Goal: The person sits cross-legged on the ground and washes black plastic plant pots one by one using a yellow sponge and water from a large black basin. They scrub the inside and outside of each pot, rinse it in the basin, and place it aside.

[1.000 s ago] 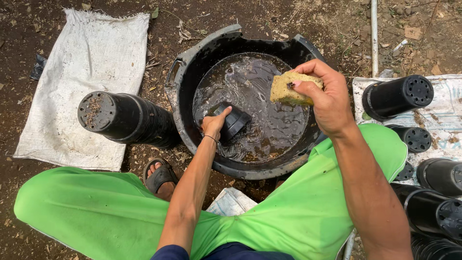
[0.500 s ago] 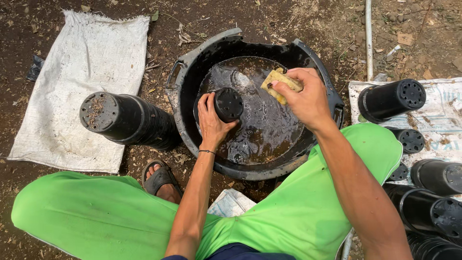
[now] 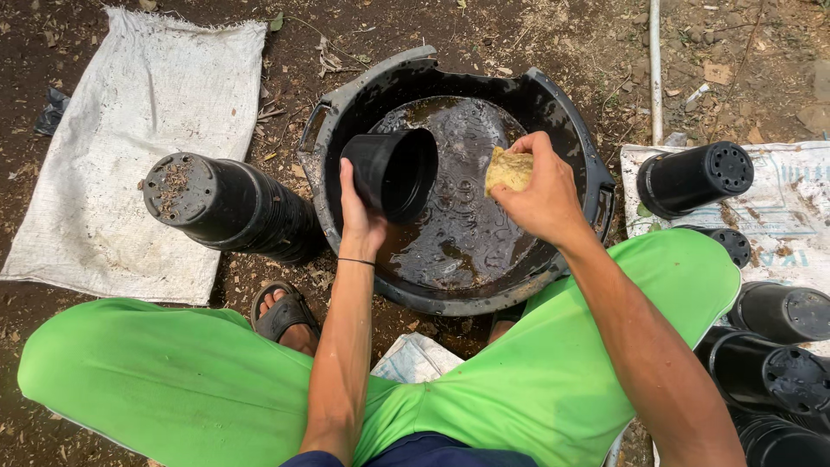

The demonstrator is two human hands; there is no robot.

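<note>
Both hands work over a black wash basin of murky water. Left hand grips a black plastic pot; right hand pinches a yellow sponge.

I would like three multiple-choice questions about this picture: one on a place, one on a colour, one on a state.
1. Where is the stack of black pots lying?
A. left of the basin
B. inside the basin
C. on the person's lap

2. What colour is the sponge?
A. blue
B. yellow
C. white

3. How is the pot in the left hand?
A. upright on the ground
B. lifted and tipped, its opening showing
C. sunk under water

Answers: 1 A, it lies beside the basin on the soil; 2 B, the right hand grips it; 3 B, it is above the dark water.
</note>
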